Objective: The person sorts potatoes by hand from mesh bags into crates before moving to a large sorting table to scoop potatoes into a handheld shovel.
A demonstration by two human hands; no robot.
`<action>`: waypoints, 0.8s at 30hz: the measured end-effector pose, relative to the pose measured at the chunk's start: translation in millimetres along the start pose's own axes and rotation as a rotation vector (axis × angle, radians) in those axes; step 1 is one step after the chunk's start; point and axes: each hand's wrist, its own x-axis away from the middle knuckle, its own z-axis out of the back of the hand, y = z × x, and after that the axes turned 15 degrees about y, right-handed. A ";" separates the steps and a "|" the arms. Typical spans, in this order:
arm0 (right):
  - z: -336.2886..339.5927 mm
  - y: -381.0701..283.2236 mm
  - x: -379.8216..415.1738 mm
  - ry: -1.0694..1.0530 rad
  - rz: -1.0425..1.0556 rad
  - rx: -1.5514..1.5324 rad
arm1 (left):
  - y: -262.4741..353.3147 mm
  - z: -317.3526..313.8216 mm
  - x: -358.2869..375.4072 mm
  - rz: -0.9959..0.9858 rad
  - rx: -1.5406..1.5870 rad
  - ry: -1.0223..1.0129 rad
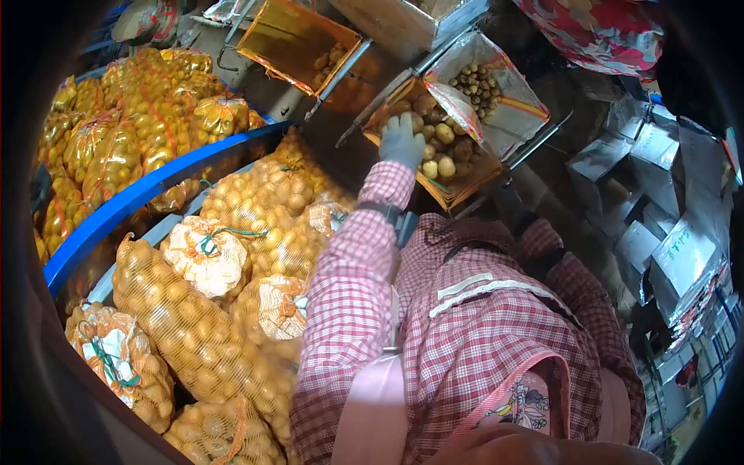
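Observation:
My left hand [401,142], in a grey glove, reaches into an open orange-edged bag and rests on potatoes [444,133] there. Its fingers look slightly apart over the potatoes, with nothing clearly gripped. My right hand [509,203] is a dark, shadowed shape by the bag's lower right side; its fingers and anything in them cannot be made out. A clear plastic-lined bag [521,132] beside the potatoes holds small potatoes [477,87]. Metal bars run along the open bags.
Full mesh sacks of potatoes [194,325] fill the lower left. A blue rail [155,182] separates them from more yellow sacks [143,116]. Another open orange bag [298,43] hangs at the top. Silvery cartons [659,147] lie at the right. Red patterned fabric [597,31] shows at the top right.

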 end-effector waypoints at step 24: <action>-6.6 2.6 -1.1 0.007 -0.058 -0.148 | 29.1 -14.2 43.7 -0.177 0.052 -0.339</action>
